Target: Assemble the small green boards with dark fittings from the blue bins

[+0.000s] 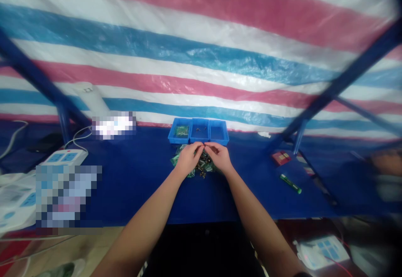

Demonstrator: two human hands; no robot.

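Observation:
My left hand (pixel 189 158) and my right hand (pixel 219 156) meet fingertip to fingertip over a heap of small mixed parts (pixel 204 166), some green and some metallic. Both hands are closed in a pinch; whatever lies between the fingertips is too small to make out. Just behind the heap stand three joined blue bins. The left bin (pixel 172 135) holds green pieces, the middle bin (pixel 199 136) has a few small dark bits, and in the right bin (pixel 219 132) I can make out no parts.
A green tube (pixel 290 184) and a red box (pixel 281 158) lie to the right on the blue table (pixel 251 185). White power strips (pixel 75 155) with cables sit at the left. Another person's blurred arm (pixel 387 164) shows at the far right. Striped sheeting hangs behind.

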